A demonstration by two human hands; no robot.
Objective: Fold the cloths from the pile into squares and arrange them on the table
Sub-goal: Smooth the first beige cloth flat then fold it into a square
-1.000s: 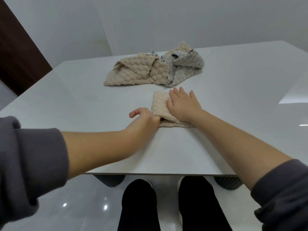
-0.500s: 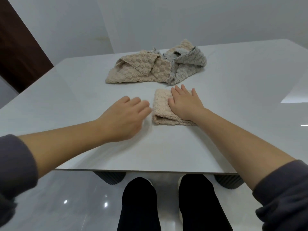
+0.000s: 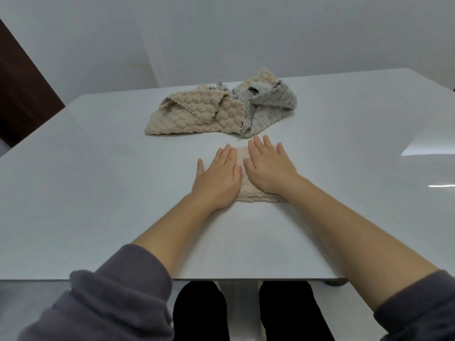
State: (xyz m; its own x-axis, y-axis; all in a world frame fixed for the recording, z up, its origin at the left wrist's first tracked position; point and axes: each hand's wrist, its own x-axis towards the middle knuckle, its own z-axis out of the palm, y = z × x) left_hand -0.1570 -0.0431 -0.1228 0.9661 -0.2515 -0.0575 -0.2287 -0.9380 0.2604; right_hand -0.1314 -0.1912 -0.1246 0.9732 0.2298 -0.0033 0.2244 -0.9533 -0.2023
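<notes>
A small folded beige cloth (image 3: 248, 195) lies on the white table (image 3: 98, 193), near its middle. My left hand (image 3: 218, 179) lies flat on the cloth's left part, fingers straight. Beside it, my right hand (image 3: 269, 171) presses flat on the right part, so most of the cloth is hidden under both palms. Behind them sits the pile: a crumpled beige cloth (image 3: 194, 113) on the left and a grey cloth (image 3: 270, 107) on the right, overlapping each other.
The table's near edge (image 3: 221, 279) runs across the lower frame, with my dark trouser legs below it. A dark wooden door (image 3: 22, 94) stands at the far left. White walls rise behind the table.
My left hand let go of the cloth's left edge, lifted, and now lies flat on the cloth. My right hand stayed pressed on it.
</notes>
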